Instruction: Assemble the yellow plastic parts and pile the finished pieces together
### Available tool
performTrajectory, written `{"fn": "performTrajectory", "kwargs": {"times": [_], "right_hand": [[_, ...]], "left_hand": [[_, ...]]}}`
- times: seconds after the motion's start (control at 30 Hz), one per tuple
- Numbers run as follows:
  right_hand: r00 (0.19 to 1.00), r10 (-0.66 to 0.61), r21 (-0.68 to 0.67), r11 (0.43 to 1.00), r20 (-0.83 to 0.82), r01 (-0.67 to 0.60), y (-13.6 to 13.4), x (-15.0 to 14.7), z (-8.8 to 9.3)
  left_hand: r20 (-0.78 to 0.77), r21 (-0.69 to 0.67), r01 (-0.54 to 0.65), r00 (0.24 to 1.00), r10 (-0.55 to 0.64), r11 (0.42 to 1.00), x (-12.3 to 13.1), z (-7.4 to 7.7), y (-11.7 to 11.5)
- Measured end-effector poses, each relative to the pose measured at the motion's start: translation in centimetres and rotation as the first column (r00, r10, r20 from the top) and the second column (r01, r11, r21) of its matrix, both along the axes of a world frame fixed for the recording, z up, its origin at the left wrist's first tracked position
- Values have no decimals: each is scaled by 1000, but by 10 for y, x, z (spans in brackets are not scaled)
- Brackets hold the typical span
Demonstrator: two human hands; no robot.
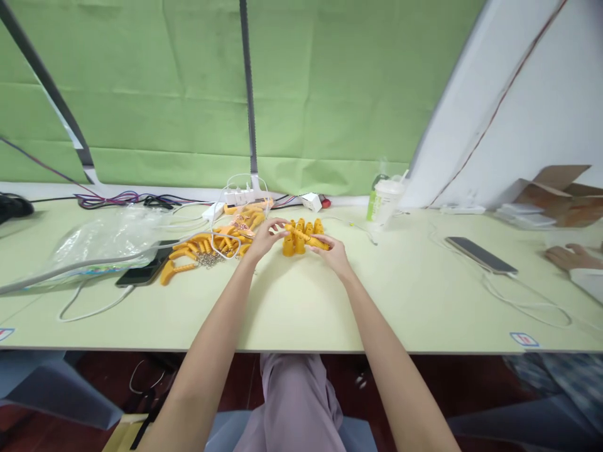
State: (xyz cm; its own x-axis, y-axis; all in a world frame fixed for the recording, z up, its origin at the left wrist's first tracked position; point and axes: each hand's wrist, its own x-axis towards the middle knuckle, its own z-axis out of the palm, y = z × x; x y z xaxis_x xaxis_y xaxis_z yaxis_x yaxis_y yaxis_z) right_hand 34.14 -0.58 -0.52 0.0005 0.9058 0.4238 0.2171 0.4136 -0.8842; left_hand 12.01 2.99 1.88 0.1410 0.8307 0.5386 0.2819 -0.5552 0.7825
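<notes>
- Table edge [117,348] nearest; pale tabletop [301,301] extends from it to the hands.
- Left hand [268,238] and right hand [335,253]: fingers curled, gripping one yellow piece [305,237] between them, at upright yellow pieces [288,246].
- Lidded cup [387,201] beyond, rightward; contents indiscernible.

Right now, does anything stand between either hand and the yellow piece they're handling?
Nothing visible does: the left hand and right hand are at opposite ends of the yellow piece. Upright yellow parts crowd around its middle in this view; whether it touches them, I can't tell.
</notes>
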Motion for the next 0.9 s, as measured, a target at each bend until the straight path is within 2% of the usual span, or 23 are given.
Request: {"fn": "performTrajectory", "kwargs": {"times": [0.07, 0.1, 0.2, 0.3, 0.37, 0.47, 0.57, 0.63, 0.73, 0.8, 0.9], "right_hand": [[1000, -16, 25, 1000, 6, 16, 0, 1, -1], [998, -53, 53, 997, 22, 52, 0, 1, -1], [973, -222, 112, 970, 58, 214, 5, 6, -4], [940, -332, 64, 942, 71, 328, 13, 11, -11], [930, -356, 44, 935, 96, 353, 19, 13, -17], [933, -340, 40, 941, 121, 337, 26, 12, -28], [935, -310, 9, 950, 171, 314, 26, 9, -34], [916, -315, 9, 946, 247, 323, 23, 7, -34], [894, -285, -4, 952, 345, 305, 19, 6, -33], [896, -235, -31, 963, 377, 266, 17, 5, -33], [905, -182, -53, 974, 384, 218, 16, 5, -33]], "left_hand": [[68, 17, -124, 990, 122, 992, -1, 1, 2], [121, 7, -147, 982, 145, 989, -3, 1, 3], [294, -57, -119, 947, 131, 991, -13, 5, 7], [348, -110, -162, 918, 190, 981, -32, 14, 15], [272, -127, -192, 937, 220, 973, -51, 23, 21], [49, -146, -209, 975, 218, 967, -90, 37, 30], [-220, -174, -331, 931, 291, 928, -131, 47, 40], [-360, -223, -405, 879, 312, 887, -155, 47, 45], [-538, -312, -490, 797, 274, 814, -180, 41, 48], [-604, -326, -527, 755, 256, 785, -190, 36, 48], [-638, -293, -558, 719, 276, 776, -196, 30, 46]]}}
